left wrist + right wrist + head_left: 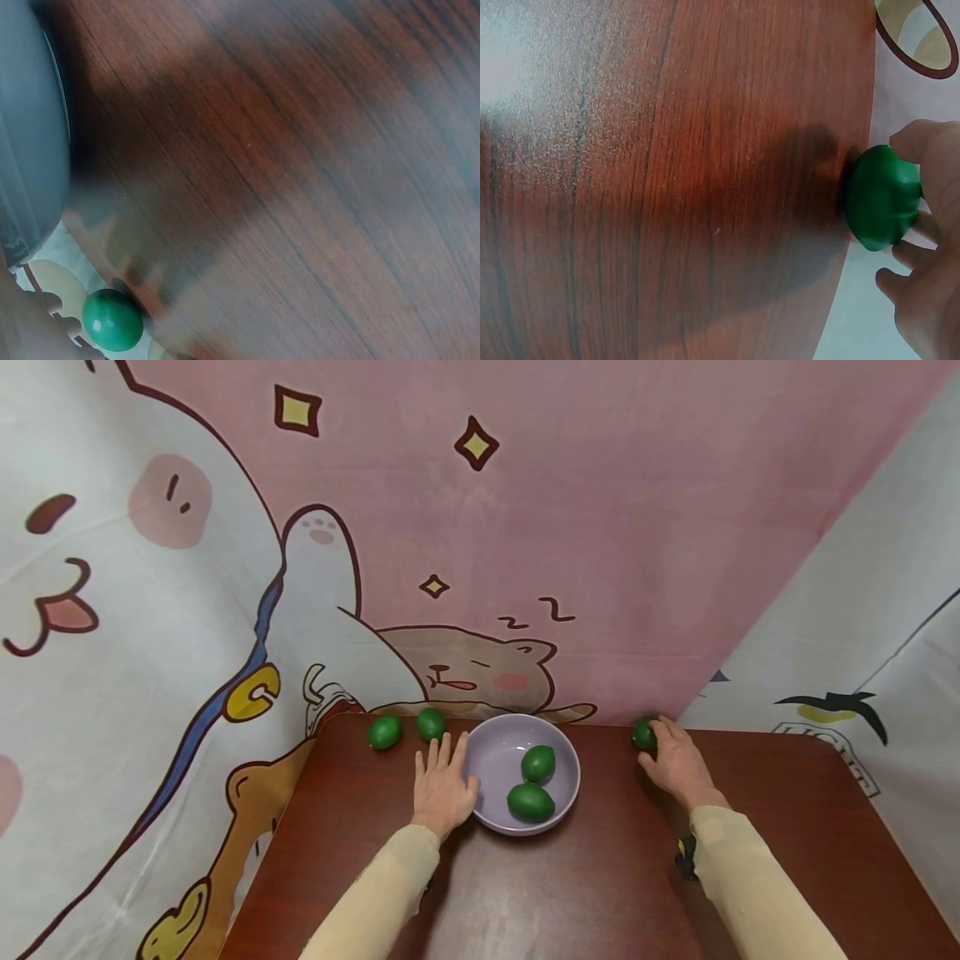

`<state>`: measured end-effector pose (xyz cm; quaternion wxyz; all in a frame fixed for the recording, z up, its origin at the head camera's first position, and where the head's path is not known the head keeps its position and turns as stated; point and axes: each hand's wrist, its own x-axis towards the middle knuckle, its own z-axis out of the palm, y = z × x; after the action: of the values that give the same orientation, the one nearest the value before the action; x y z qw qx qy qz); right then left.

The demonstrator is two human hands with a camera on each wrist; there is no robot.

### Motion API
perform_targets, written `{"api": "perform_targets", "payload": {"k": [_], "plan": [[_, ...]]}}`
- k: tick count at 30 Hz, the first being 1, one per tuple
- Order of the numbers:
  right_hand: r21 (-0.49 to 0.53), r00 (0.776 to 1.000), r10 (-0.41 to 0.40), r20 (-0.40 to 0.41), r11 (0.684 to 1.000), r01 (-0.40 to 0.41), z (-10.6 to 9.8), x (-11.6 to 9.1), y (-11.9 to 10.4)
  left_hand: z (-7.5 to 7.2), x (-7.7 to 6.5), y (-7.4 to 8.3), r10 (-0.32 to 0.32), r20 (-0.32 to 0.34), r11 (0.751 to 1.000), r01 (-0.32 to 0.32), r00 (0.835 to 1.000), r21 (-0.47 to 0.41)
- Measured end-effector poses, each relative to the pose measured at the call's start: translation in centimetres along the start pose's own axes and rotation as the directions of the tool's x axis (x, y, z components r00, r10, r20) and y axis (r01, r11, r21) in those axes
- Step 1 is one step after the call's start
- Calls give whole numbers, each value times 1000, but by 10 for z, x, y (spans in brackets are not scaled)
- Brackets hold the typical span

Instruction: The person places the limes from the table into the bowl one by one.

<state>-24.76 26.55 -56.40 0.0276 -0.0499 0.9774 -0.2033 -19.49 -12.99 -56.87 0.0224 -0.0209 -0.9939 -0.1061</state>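
My right hand (677,763) grips a green lime (644,736) at the table's back edge. In the right wrist view the thumb lies on one side of this lime (883,196) and curled fingers on the other. My left hand (444,787), its fingers straight and spread, is at the left rim of a light purple bowl (491,752). Inside the bowl lie two limes, one lime (538,764) behind the other lime (531,802). Just beyond the left fingertips sits another lime (431,724), with one more lime (385,732) to its left.
Everything stands on a dark reddish wood-grain table (525,893). Behind its back edge hangs a pink and white cartoon cloth (600,527), which also runs down the left side. A white cloth with printed pictures (900,677) borders the right side.
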Motion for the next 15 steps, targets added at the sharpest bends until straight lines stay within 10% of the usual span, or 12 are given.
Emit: {"api": "perform_targets", "payload": {"k": [15], "plan": [[-12, 1000, 2, 3, 1000, -2, -2, -2, -2, -2, 0, 1, 11, -18, 1000, -11, 1000, 1]]}}
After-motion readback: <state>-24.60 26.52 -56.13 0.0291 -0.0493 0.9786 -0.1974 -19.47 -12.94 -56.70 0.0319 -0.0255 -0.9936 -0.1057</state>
